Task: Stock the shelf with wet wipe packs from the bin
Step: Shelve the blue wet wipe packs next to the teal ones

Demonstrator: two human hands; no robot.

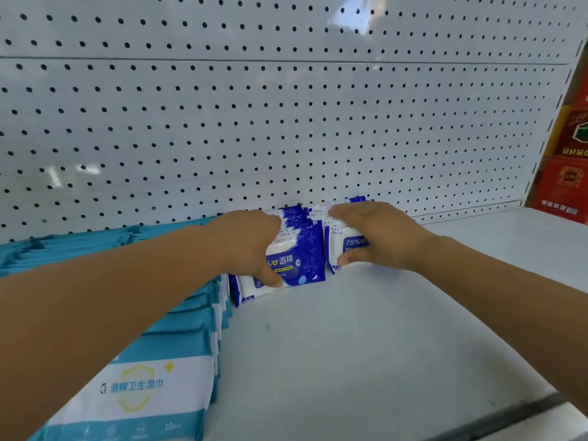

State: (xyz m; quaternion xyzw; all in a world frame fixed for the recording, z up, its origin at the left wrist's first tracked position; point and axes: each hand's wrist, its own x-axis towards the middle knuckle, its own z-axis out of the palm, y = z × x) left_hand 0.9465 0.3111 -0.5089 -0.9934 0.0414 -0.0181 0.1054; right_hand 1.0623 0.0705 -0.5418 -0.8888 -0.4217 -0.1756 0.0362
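Fingers (pixel 342 212) of the left hand (pixel 248 243) and right hand (pixel 381 237) each clasp blue wipe packs (pixel 305 249) standing on the shelf (pixel 350 329).

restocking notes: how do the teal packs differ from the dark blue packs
The teal packs are light teal and white; the dark blue packs deep blue and white. The teal packs run from pegboard to shelf front; the dark blue packs sit only at the back. The left hand and right hand grip dark blue packs, not teal. Both stand in rows on the shelf.

Bright, even light, glare patches on the pegboard (pixel 286 122), soft focus, wide-angle bending at edges
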